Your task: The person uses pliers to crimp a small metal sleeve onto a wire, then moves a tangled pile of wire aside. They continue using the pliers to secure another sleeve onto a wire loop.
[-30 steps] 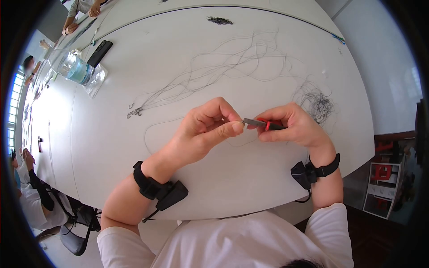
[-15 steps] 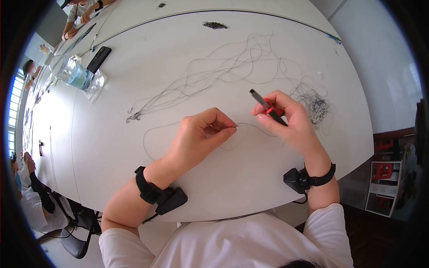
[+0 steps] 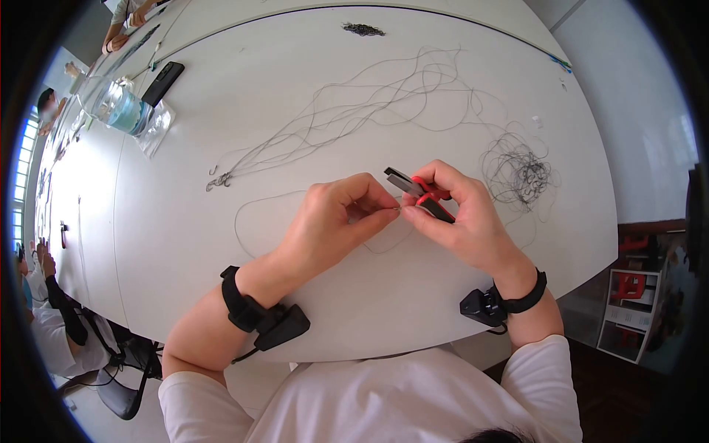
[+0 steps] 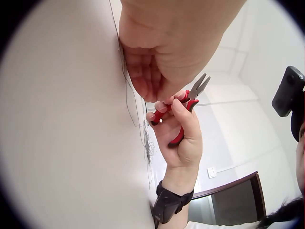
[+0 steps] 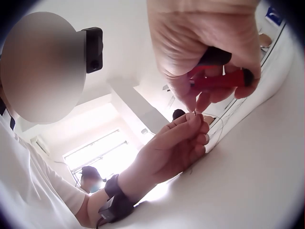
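My left hand [image 3: 329, 221] pinches a tiny dark piece between thumb and forefinger, with thin fishing line [image 3: 238, 221] looping on the table below. Most of that piece is hidden by the fingertips. In my right hand [image 3: 473, 218] are pliers [image 3: 405, 184] with red and black handles, their nose pointing up and to the left. The left wrist view shows the plier jaws parted, the handles [image 4: 177, 138] lying across the palm. My right thumb and forefinger come right up to the left fingertips, as the right wrist view also shows at the left hand [image 5: 167, 148].
Long strands [image 3: 347, 111] run across the white table [image 3: 221, 310] from a clump of small hooks [image 3: 219, 181] to a tangled coil [image 3: 528, 177]. A dark pile [image 3: 363, 29] lies at the back. A plastic container [image 3: 122, 107] and black phone [image 3: 162, 83] stand left. Other people sit leftward.
The plier nose was at the left fingertips, then the right hand drew away up and right. Now its fingertips are back at the left hand, with the pliers turned upward. The left hand keeps its pinch.
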`<state>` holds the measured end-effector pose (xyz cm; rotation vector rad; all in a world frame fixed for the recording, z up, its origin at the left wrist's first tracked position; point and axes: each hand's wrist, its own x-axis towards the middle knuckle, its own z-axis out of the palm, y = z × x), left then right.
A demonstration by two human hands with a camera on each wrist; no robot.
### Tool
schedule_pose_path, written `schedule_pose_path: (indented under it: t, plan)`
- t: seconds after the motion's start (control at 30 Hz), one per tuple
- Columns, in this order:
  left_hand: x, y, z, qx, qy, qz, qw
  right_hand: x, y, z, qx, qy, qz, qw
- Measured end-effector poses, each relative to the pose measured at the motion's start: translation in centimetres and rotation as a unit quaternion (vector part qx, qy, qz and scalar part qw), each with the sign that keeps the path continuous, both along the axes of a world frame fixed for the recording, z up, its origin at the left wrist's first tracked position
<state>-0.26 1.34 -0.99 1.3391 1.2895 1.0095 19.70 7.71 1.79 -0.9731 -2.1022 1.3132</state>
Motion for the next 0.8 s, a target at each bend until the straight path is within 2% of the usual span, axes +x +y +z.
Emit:
schedule_pose_path:
  t: [0.13, 0.2, 0.4, 0.6, 0.8]
  plan:
    - [0.1, 0.1, -0.2, 0.013, -0.006, -0.001, 1.0, -0.1, 0.0, 0.1, 0.002, 0.008, -0.007, 1.0]
    - [0.1, 0.2, -0.5, -0.001, -0.063, 0.024, 0.998, -0.1, 0.0, -0.1, 0.024, 0.01, -0.014, 1.0]
    - [0.1, 0.1, 0.8, -0.083, -0.044, 0.013, 0.996, -0.1, 0.1, -0.6, 0.069, 0.014, -0.042, 0.997]
    - [0.3, -0.1, 1.1, -0.086, -0.107, 0.046, 0.989, -0.3, 0.0, -0.8, 0.1, 0.025, -0.048, 0.994]
    - [0.3, -0.2, 1.0, -0.102, -0.097, 0.024, 0.99, -0.4, 0.0, -0.8, 0.143, 0.033, -0.054, 0.988]
